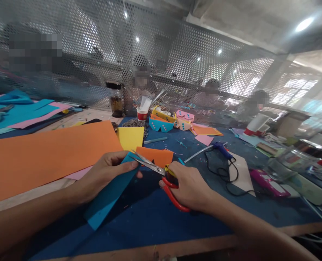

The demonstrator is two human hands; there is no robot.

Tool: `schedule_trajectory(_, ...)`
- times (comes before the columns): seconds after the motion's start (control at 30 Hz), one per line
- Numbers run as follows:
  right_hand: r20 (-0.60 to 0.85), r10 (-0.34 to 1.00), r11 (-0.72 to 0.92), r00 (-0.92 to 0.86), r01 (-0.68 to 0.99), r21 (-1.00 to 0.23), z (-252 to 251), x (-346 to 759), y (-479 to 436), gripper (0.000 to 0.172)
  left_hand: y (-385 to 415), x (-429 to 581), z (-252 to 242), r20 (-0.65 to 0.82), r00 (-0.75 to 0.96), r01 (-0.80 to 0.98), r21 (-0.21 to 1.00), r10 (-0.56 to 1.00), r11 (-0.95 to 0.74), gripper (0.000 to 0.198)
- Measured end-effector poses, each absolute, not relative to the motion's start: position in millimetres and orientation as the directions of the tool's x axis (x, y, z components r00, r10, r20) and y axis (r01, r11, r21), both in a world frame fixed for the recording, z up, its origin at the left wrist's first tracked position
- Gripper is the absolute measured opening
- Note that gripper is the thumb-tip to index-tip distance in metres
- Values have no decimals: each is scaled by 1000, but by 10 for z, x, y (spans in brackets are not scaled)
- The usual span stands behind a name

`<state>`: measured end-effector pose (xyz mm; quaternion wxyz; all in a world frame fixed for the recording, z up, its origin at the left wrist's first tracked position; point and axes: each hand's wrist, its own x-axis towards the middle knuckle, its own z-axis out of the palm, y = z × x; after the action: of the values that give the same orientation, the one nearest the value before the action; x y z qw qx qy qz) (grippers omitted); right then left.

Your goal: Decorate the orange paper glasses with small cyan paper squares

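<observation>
My left hand (103, 174) pinches a folded-looking strip of blue paper (112, 195) near its upper end, thumb on top. The strip slants down toward me above the blue table mat (155, 224). In my right hand (189, 185) is a pair of scissors (174, 197) with red handles and a bit of yellow at the pivot side. Their blades are parted and reach the top corner of the blue paper, close to my left thumb. Behind the blades lies an orange paper piece (161, 156) with a dark notch, beside a yellow sheet (131, 137).
A large orange sheet (54, 156) covers the left side. Decorated paper glasses (161, 125), a paper cup (142, 114) and a dark-lidded bottle (115, 101) stand at the back by a perforated screen (172, 65). To the right lie a blue glue gun (223, 149) with its cord and a magenta object (269, 184).
</observation>
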<state>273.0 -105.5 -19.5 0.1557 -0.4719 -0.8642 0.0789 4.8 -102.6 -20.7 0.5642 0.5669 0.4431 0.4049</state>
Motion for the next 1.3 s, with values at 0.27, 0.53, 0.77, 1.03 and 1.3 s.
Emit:
schedule_trajectory(0.27,180,850,526,-494,800,-287,-212,2740,-1054,23,-1019,42,-222,-51,279,51,998,959,38,33)
schedule_trajectory(0.53,177,854,520,-489,797,-308,-213,2739,-1070,22,-1010,55,-221,-52,275,31,999,960,45,35)
schedule_trajectory(0.77,185,852,524,-490,799,-296,-221,2740,-1066,18,-1024,52,-220,-46,267,52,998,963,33,34)
schedule_trajectory(1.03,173,854,520,-490,806,-282,-219,2746,-1083,16,-1024,55,-200,-26,295,44,999,955,13,28)
schedule_trajectory(1.3,181,852,524,-492,808,-269,-227,2749,-1080,16,-1039,39,-211,-37,289,40,999,956,27,26)
